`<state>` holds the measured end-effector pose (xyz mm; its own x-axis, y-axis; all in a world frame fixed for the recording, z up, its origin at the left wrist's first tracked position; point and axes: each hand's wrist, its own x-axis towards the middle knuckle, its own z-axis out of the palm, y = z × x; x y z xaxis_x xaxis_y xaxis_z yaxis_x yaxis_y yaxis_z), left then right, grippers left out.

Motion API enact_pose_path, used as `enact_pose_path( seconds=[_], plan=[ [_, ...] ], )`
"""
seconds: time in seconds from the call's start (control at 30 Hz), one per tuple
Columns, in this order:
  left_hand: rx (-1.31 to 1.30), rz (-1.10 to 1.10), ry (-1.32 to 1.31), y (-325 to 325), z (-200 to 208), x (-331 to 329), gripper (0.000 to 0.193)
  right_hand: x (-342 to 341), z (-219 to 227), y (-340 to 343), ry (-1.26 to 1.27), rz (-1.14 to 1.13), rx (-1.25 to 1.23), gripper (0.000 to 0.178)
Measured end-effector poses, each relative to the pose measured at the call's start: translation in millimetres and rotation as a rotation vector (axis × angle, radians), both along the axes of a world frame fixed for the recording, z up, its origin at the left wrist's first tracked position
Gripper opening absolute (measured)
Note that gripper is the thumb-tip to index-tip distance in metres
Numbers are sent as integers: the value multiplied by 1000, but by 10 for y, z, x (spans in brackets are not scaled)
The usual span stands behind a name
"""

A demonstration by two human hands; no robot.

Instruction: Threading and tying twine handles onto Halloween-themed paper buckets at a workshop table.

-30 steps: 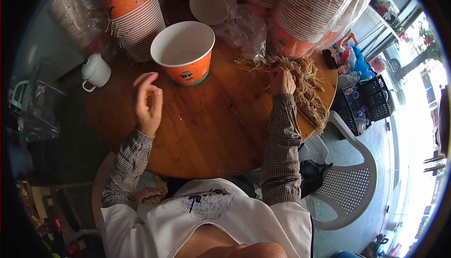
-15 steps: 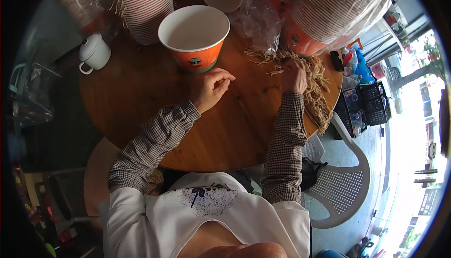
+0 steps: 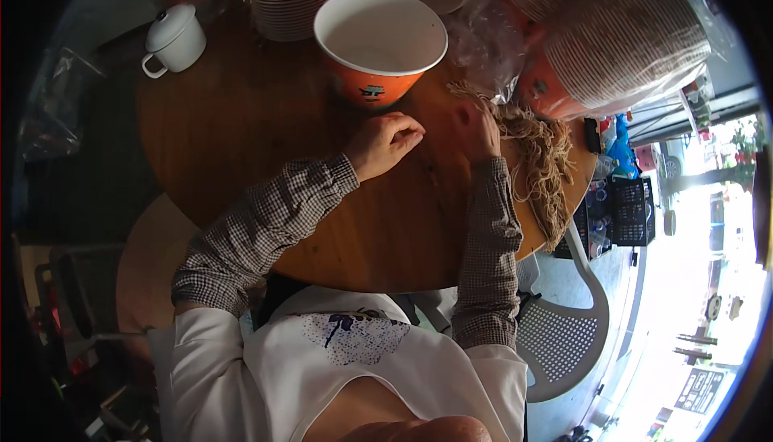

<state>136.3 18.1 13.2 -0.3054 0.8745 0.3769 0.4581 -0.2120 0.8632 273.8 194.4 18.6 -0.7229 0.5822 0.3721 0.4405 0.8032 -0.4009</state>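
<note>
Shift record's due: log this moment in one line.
left hand: by orange bucket, half-curled | right hand: at twine heap, grip unclear | white mug: left of bucket

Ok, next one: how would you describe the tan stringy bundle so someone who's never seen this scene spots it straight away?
Start at the round brown wooden table and follow its surface to the right edge. Just below the plastic-wrapped stack of white-and-orange paper buckets lies a tangled tan bundle of loose strings. Unlike the neatly nested buckets, it is shaggy and has no firm shape.
</note>
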Motion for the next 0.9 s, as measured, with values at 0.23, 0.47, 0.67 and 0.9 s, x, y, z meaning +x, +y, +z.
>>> enact_pose_path(
  seconds=[0.23, 0.47, 0.67, 0.9],
  plan=[
    [-115, 98, 11, 62, -116, -147, 30, -70, 325, -484, 166, 347, -284, 10],
    [-19, 209, 261, 98, -29, -35, 34, -55, 267, -507, 146, 427, -311, 10],
    [136, 286, 319, 123, -105, -45, 24, 33, 194, -451, 155, 324, -543, 9],
    [105, 270, 73, 66, -74, -97, 14, 522, 83, 108, 155, -98, -307, 15]
  ],
)
